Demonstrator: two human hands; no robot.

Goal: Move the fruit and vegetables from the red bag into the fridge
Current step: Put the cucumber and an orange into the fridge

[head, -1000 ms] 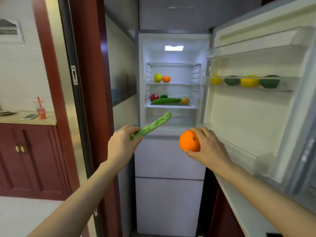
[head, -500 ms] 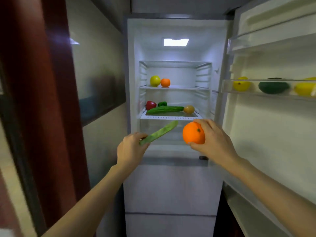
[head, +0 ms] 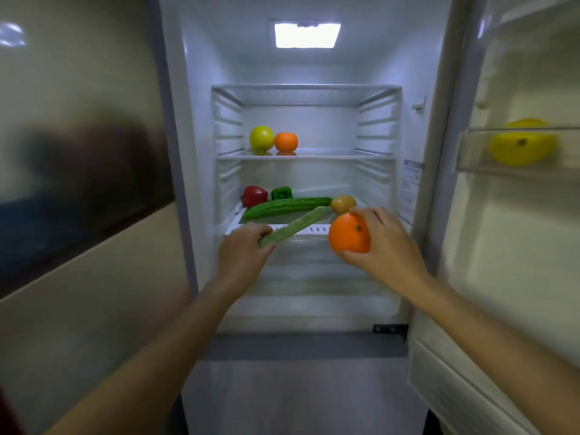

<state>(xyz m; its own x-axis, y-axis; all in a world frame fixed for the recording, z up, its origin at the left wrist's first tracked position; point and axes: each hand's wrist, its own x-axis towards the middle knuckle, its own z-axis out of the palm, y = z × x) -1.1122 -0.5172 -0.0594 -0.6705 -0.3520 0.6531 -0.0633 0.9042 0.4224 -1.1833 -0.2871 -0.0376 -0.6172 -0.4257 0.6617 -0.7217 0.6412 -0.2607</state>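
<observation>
Open fridge (head: 201, 152): upper shelf (head: 329, 154) two fruits, lower shelf (head: 282, 228) four items; left hand (head: 243, 251) gripping one green bean pod (head: 295, 226), right hand (head: 384, 243) clasping one orange (head: 349, 234).

Head view faces the open fridge (head: 201, 152) closely.

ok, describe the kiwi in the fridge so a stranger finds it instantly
Look inside the open fridge at the lower shelf. At the right end of the long bumpy green gourd sits the kiwi. It is the only brownish, egg-shaped item, just behind the orange in the right hand.
</observation>
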